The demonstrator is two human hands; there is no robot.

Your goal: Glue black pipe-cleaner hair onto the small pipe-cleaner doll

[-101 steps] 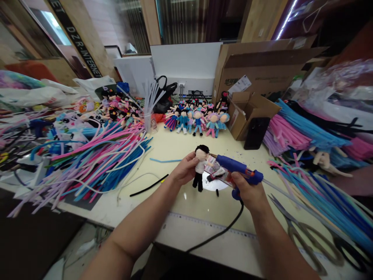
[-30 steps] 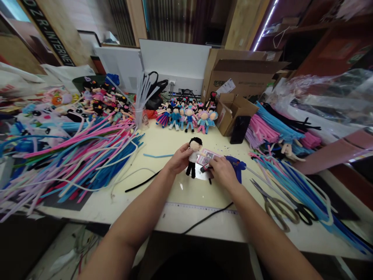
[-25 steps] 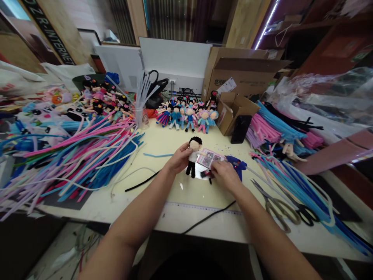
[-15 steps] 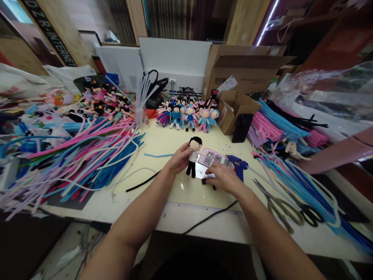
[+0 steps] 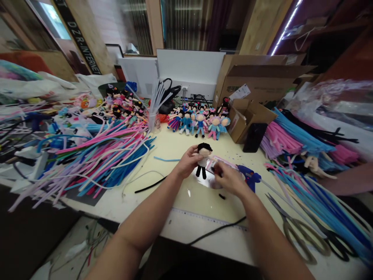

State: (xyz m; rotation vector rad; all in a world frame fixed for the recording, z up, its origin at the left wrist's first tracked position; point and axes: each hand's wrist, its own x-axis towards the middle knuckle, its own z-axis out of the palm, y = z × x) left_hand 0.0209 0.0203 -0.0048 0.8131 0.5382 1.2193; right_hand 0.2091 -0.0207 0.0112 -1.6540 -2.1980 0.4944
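My left hand (image 5: 190,160) is closed around the side of a small fuzzy doll (image 5: 205,151) with black hair, a white top and black legs, held upright over the table. Close by on the right, my right hand (image 5: 226,177) pinches a short black fuzzy piece (image 5: 216,168) between thumb and fingertips, a little apart from the doll. Partly behind that hand lies a pink-edged picture card (image 5: 223,160). Another short black piece (image 5: 222,196) rests on the table below the hand. Beside my right wrist is a blue glue gun (image 5: 250,178), partly covered.
Pipe cleaners in many colours (image 5: 116,155) are heaped on the left, with more bundles (image 5: 303,136) on the right. Finished dolls (image 5: 201,122) stand at the back beside cardboard boxes (image 5: 247,120) and a black phone (image 5: 255,137). Large scissors (image 5: 300,229) lie at the right front.
My right hand has lifted one short black piece off the table and brought it up near the doll. The left hand keeps the doll. The whole view has shifted slightly left and up.
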